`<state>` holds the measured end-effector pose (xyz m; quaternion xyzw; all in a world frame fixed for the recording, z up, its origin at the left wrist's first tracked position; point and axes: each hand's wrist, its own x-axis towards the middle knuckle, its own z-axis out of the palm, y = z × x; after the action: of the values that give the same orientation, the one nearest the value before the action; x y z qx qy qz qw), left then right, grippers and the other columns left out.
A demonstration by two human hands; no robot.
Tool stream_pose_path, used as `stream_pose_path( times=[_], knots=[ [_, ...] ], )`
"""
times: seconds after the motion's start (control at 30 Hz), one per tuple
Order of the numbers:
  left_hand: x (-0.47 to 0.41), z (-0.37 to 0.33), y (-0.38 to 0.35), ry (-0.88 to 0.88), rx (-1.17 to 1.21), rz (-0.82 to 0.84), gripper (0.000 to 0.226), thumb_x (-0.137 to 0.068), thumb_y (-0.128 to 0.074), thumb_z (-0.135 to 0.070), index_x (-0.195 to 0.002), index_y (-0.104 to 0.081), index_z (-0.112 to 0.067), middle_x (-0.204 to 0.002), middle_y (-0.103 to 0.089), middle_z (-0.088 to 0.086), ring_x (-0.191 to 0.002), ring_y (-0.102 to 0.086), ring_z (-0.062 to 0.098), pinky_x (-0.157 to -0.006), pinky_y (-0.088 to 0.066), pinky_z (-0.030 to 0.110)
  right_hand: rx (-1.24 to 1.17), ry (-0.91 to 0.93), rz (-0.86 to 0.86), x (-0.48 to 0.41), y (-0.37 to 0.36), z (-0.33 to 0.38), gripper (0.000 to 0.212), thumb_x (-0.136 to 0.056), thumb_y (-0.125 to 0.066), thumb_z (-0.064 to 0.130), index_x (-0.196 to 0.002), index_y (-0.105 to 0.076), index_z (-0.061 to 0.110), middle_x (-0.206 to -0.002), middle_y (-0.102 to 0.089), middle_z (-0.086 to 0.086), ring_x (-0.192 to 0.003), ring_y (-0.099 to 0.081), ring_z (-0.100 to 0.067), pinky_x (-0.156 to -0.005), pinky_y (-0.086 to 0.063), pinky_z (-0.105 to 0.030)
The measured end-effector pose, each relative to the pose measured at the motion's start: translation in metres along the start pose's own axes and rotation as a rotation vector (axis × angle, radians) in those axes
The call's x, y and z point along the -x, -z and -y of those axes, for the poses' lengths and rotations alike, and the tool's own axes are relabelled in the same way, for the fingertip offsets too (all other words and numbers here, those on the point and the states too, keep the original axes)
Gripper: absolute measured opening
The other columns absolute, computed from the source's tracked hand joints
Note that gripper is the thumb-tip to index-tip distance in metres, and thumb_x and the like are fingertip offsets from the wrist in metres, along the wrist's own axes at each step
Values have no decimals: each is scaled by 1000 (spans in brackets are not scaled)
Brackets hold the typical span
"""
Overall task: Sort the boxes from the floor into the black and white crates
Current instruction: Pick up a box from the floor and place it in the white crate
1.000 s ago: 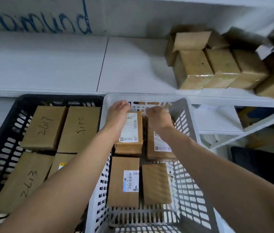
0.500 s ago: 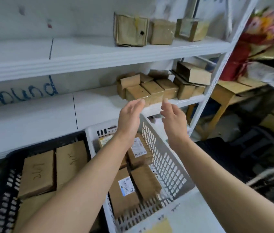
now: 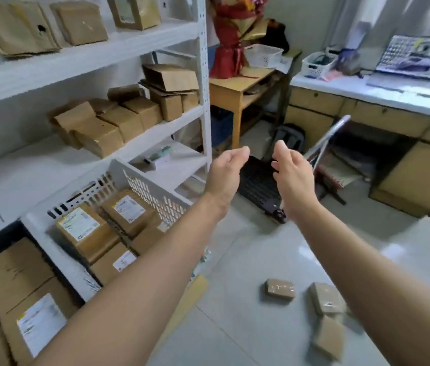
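Three boxes (image 3: pixel 279 290) on pale floor (image 3: pixel 248 260) by shelving (image 3: pixel 203 75); left hand (image 3: pixel 225 173), right hand (image 3: pixel 291 175) slack, empty.

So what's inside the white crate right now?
The white crate holds at least four brown cardboard boxes, most with white labels. The left forearm covers its near corner, and anything under the top boxes is hidden.

At your left stands a white shelf (image 3: pixel 50 67); ahead, a red bouquet (image 3: pixel 227 56) on a small wooden desk (image 3: pixel 232 84), a laptop (image 3: pixel 414 52) on the long desk (image 3: pixel 340 87).
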<state>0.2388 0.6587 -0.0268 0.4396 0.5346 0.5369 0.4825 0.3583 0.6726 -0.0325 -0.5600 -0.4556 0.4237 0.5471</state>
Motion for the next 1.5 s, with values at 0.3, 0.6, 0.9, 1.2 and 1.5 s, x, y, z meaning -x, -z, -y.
stream_pose_path(
  times=[0.3,0.6,0.9,1.2,1.5],
  knots=[
    [45,67,-222,188,-22,284,17,-94,-54,-32,-86,-63,-19,-92,-61,-3,-88,-54,10,-83,-41,26,122,-182,-335,5,255,-63,39,-94,-47,47,-79,-56,12,-80,-52,0,-75,-49,-15,-68,-39,-30],
    [78,134,-357,354,-120,472,23,-95,-51,-37,-93,-60,-16,-97,-59,-2,-96,-54,14,-77,-38,25,138,-428,-514,23,408,-129,42,-94,-46,46,-99,-59,7,-97,-60,-11,-90,-55,-22,-72,-45,-31],
    [22,168,-409,461,-160,482,27,-94,-51,-38,-95,-58,-12,-102,-59,3,-103,-56,20,-91,-37,32,175,-503,-523,-38,435,-168,48,-96,-45,45,-107,-58,0,-117,-57,-19,-90,-57,-23,-75,-47,-30],
    [-37,253,-440,601,-179,355,22,-93,-53,-36,-85,-57,-16,-90,-58,0,-90,-55,17,-78,-38,27,255,-594,-355,-127,442,-242,55,-96,-46,41,-102,-55,-13,-80,-41,-17,-77,-42,-18,-65,-33,-29],
    [-69,433,-490,721,-229,114,24,-91,-54,-37,-75,-57,-19,-89,-56,4,-87,-52,20,-82,-36,33,418,-713,-136,-191,491,-426,45,-94,-49,41,-86,-59,-2,-73,-49,-14,-78,-46,-15,-75,-44,-33]
  ],
)
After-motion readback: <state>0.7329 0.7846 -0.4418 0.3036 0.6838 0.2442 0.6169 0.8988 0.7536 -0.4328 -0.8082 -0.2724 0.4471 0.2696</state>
